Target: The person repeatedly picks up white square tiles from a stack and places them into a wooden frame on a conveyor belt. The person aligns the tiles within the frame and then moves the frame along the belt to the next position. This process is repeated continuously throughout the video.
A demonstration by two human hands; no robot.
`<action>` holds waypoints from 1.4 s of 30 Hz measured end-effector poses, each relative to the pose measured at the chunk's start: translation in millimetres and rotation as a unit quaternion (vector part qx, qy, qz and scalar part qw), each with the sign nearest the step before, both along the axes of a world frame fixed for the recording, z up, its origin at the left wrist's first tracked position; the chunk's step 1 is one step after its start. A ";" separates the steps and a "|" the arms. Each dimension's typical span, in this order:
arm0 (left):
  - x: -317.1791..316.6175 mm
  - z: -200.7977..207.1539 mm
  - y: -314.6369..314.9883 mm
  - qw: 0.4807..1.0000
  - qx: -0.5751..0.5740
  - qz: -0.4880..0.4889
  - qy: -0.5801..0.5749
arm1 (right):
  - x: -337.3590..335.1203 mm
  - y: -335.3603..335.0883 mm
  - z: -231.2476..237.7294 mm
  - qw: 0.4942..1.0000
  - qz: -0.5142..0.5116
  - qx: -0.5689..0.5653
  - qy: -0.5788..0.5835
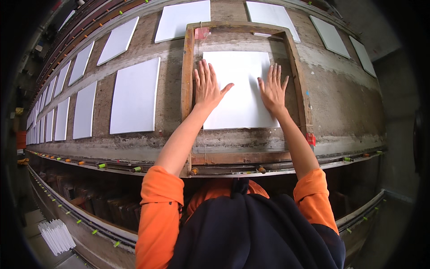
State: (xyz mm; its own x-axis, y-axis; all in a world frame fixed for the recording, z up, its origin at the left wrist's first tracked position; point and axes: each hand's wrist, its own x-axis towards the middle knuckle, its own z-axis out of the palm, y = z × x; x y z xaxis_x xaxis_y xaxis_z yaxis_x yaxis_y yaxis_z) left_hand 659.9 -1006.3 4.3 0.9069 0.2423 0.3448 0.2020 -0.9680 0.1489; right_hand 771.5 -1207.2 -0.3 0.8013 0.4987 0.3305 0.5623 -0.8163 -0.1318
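A white rectangular sheet (244, 107) lies flat inside a wooden frame (187, 80) on a long, worn work table. My left hand (207, 85) presses flat on the sheet's left part, fingers spread and pointing away from me. On the sheet's right part my right hand (272, 89) rests flat too, fingers apart. Neither hand grips anything. Orange sleeves cover both upper arms.
More white sheets lie in rows on the table (345, 103), one (135, 96) just left of the frame, others along the far edge and away to the left. A rail with small green and orange pegs (102, 166) runs along the near edge. A stack of white sheets (57, 235) sits low at left.
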 end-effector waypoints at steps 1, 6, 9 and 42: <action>-7.6 -1.2 -2.7 1.000 0.007 -0.012 0.010 | -11.1 -4.8 4.0 0.999 0.015 -0.029 0.005; -38.6 7.6 -23.4 0.997 0.010 -0.046 0.065 | -53.0 -23.6 13.5 0.994 0.060 -0.083 0.033; -51.9 5.8 -32.7 0.995 0.015 -0.064 0.071 | -70.4 -31.7 17.5 0.988 0.106 -0.114 0.020; -83.3 20.2 38.1 0.953 -0.257 0.160 -0.019 | -1.6 -130.0 45.3 0.987 -0.044 0.080 0.131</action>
State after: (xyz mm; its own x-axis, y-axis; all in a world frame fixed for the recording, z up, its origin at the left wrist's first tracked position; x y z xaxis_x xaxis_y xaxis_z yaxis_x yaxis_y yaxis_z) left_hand 576.5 -968.2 24.5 0.7476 0.6499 0.1369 0.4593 -0.6548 0.6002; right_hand 769.9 -1337.2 45.0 0.9075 0.3817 0.1756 0.4201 -0.8173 -0.3943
